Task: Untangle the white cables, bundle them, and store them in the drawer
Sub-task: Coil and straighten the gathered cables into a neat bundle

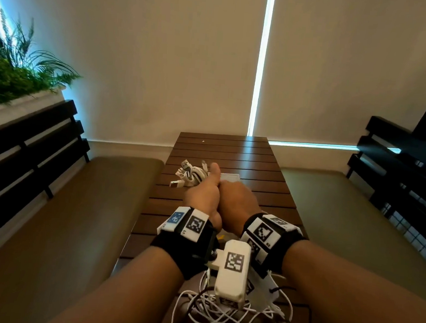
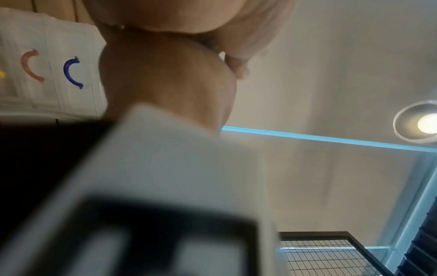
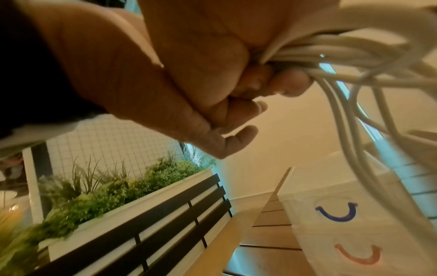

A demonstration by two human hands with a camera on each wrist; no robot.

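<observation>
Loose white cables (image 1: 233,316) lie beneath both wrists, while the hands, left hand (image 1: 202,196) and right hand (image 1: 238,201), together grip a cable bundle (image 1: 193,175).

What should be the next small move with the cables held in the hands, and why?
Probably a further wrap to tighten the bundle. The left hand grips the white cables with plug ends sticking out loose, and the right hand is pressed against it. The drawer unit shows closed fronts, so storing comes later.
</observation>
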